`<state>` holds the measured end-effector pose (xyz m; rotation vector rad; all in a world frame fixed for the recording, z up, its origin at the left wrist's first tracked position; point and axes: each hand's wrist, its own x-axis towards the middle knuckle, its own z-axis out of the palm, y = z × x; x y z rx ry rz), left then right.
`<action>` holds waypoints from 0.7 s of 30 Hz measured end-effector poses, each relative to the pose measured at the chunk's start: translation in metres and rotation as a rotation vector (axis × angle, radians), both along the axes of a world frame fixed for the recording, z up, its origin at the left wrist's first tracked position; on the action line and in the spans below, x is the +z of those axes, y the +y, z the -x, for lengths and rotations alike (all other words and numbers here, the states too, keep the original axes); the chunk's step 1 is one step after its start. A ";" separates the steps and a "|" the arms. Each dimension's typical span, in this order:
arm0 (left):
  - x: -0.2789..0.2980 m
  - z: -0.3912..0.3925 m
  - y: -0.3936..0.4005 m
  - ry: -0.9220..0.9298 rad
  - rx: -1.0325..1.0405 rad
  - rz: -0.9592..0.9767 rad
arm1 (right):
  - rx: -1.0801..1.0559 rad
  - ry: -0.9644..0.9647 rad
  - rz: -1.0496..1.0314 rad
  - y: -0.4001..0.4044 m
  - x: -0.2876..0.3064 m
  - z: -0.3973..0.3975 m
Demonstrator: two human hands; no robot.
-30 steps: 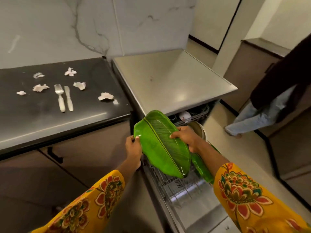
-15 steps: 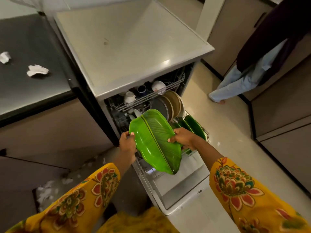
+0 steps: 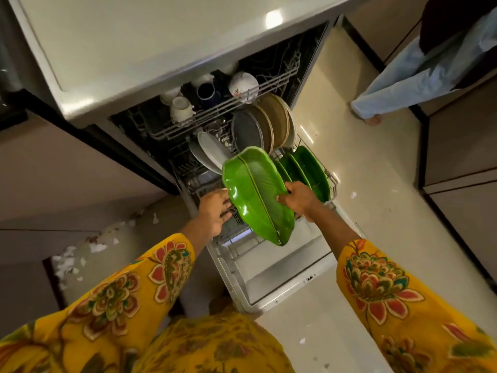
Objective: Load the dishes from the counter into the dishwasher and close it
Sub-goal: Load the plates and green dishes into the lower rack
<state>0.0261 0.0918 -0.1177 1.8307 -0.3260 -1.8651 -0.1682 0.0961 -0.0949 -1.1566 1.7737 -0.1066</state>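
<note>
The floor (image 3: 363, 168) was pale and glossy, with white scraps scattered along the cabinet base at the left. A light bench top (image 3: 150, 44) ran over the open dishwasher (image 3: 279, 278), whose door lay folded down toward me. The upper rack (image 3: 215, 114) held white cups and one dark mug. The lower rack (image 3: 332, 181) was pulled out and carried a row of round plates (image 3: 266, 125) standing on edge at the back, white plates to their left, and several green plates (image 3: 309, 170) upright at the right side.

I held the leaf-shaped green plate (image 3: 255, 195) tilted on edge above the lower rack, just left of the green plates already loaded. My right hand (image 3: 300, 200) gripped its right rim, fingers curled over the edge and thumb pinching the inner face. My left hand (image 3: 215, 208) rested against the left rim, fingers (image 3: 226, 211) loosely spread and touching the plate's underside; I could not tell whether they curled round the edge. Whether the plate's lower tip touched the rack was also unclear.

A second person (image 3: 430, 68) stood at the upper right, on the floor beside the dishwasher.
</note>
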 end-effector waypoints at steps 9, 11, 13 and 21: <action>-0.041 0.009 -0.009 -0.027 0.043 -0.107 | 0.062 0.299 0.104 -0.048 -0.071 0.036; -0.052 0.007 -0.006 -0.035 0.055 -0.133 | 0.117 0.347 0.086 -0.054 -0.088 0.036; -0.064 0.005 -0.001 -0.047 0.058 -0.151 | 0.169 0.383 0.079 -0.054 -0.105 0.032; -0.099 -0.003 0.012 -0.081 0.046 -0.244 | 0.250 0.484 0.006 -0.054 -0.155 0.013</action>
